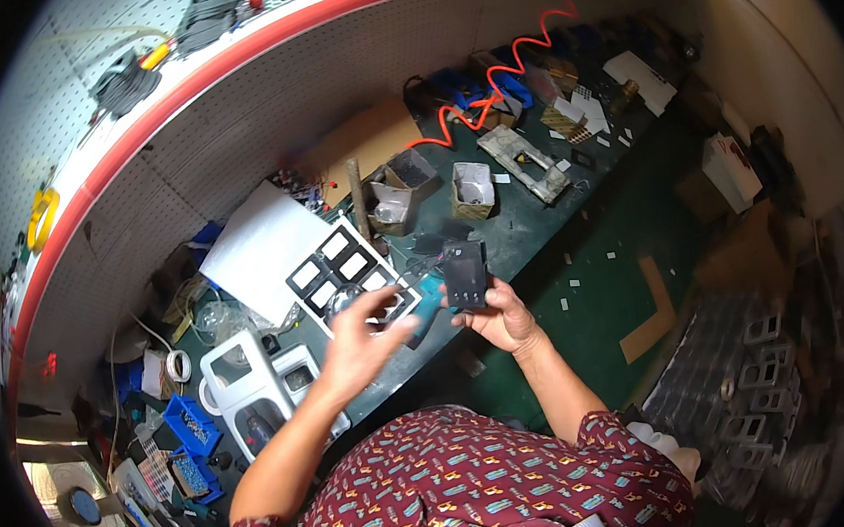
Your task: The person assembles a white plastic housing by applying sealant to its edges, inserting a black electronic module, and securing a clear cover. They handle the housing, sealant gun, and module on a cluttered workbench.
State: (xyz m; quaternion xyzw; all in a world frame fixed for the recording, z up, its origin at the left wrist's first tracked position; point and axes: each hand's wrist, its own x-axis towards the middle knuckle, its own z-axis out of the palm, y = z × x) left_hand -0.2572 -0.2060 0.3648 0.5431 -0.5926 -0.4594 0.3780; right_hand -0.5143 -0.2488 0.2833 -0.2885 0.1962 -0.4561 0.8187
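My right hand [502, 319] grips a black rectangular housing [466, 275] by its lower end, with small holes showing on its face. To its left, my left hand [364, 344] is slightly blurred, fingers apart, over a white panel [382, 260] that carries several black frames with white centres. Just beyond those fingers is a round, shiny dark piece [345, 298]; whether they touch it I cannot tell. Between the hands, a teal tool-like object [428, 303] lies on the bench, partly hidden.
A white sheet [258, 248] and a pale grey frame [247, 389] lie leftward, near blue bins [192, 424] of small parts. Farther back are open boxes [474, 189], a worn metal fixture [526, 162] and a coiled orange hose [447, 126]. A red-edged shelf [223, 48] runs above.
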